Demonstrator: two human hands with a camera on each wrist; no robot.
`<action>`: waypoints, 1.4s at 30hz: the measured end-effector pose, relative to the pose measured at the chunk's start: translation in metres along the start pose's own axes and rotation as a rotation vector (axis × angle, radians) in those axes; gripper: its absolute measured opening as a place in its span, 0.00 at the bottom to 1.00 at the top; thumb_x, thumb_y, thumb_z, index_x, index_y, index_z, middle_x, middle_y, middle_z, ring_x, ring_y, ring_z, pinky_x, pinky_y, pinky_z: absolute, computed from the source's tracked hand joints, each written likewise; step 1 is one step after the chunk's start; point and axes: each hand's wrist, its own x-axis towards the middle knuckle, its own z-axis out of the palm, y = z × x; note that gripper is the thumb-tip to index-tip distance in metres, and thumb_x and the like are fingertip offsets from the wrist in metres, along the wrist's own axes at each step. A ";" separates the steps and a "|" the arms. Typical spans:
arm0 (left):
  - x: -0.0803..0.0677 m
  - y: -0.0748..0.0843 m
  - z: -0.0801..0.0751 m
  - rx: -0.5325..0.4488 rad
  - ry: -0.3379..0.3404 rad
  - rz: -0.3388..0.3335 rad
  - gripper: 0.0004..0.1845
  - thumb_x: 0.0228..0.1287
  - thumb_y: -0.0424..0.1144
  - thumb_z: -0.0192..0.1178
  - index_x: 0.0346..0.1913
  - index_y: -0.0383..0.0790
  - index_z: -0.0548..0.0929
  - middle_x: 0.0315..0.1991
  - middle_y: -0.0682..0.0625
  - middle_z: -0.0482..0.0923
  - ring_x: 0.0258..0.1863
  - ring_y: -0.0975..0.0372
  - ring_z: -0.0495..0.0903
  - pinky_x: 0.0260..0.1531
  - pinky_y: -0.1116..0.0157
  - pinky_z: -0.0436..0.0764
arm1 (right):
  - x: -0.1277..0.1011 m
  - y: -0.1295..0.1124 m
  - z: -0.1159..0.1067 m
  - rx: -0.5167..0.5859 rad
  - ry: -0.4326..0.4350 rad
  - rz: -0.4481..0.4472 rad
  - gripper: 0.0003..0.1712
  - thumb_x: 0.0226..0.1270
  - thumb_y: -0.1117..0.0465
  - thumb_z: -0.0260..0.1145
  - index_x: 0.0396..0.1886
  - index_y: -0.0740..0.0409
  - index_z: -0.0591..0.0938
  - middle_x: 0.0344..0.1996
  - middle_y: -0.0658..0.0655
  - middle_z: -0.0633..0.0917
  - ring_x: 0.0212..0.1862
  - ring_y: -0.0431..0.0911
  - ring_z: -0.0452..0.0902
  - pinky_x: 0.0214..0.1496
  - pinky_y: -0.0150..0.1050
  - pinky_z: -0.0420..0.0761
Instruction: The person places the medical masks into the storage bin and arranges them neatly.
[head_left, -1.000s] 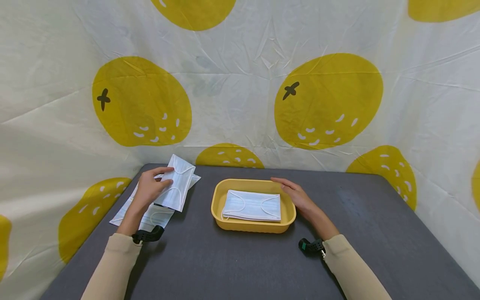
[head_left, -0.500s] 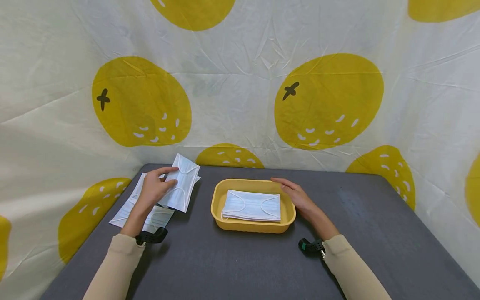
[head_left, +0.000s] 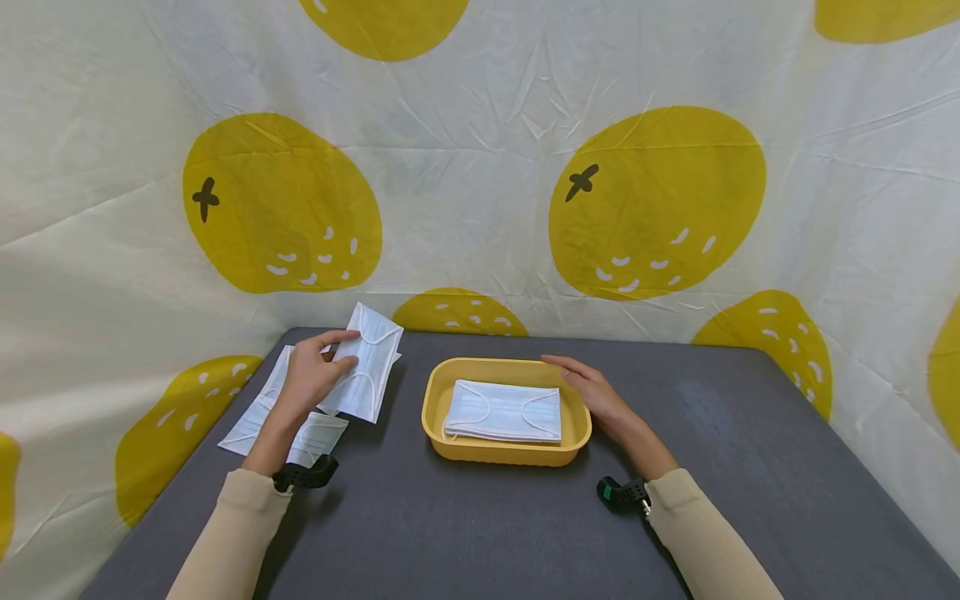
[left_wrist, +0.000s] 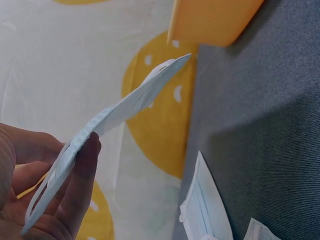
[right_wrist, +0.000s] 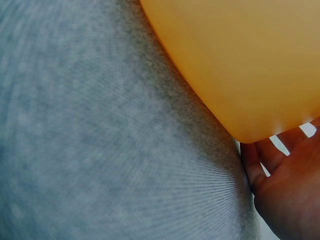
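Moving since a second ago: the held mask (head_left: 367, 363) has drifted a little to the right and up, toward the tray, while everything else has kept its place; the lift off the pile looks done and the carry looks to be under way.
Loose masks: a small pile of white face masks (head_left: 258, 410) lies flat at the far left of the grey table (head_left: 480, 533), near the cloth wall, partly hidden under the left forearm.
Left hand: the left hand (head_left: 307, 379) pinches one mask by its near short end, thumb on top and fingers curled beneath; the left wrist view shows the mask (left_wrist: 115, 112) edge-on, pressed between thumb and fingers (left_wrist: 80, 185).
Held mask: clear of the table, tilted, just right of the pile and left of the tray, its far end pointing at the wall.
Tray: a yellow tray (head_left: 433, 400) sits mid-table and holds a flat stack of masks (head_left: 504, 411), ear loops up.
Right hand: the right hand (head_left: 592, 392) lies along the tray's right rim, fingers straight and relaxed, gripping nothing; the right wrist view shows the palm (right_wrist: 285, 195) against the tray's outer wall (right_wrist: 235, 60).
Backdrop: a white cloth with big yellow fruit prints (head_left: 656, 200) hangs behind and on both sides.
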 end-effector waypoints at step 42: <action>-0.005 0.018 0.006 -0.071 -0.022 0.021 0.22 0.66 0.30 0.64 0.64 0.38 0.84 0.68 0.37 0.76 0.50 0.45 0.87 0.34 0.75 0.81 | 0.000 -0.001 0.000 0.020 -0.003 0.008 0.26 0.87 0.57 0.46 0.77 0.55 0.70 0.78 0.61 0.67 0.75 0.59 0.67 0.63 0.33 0.79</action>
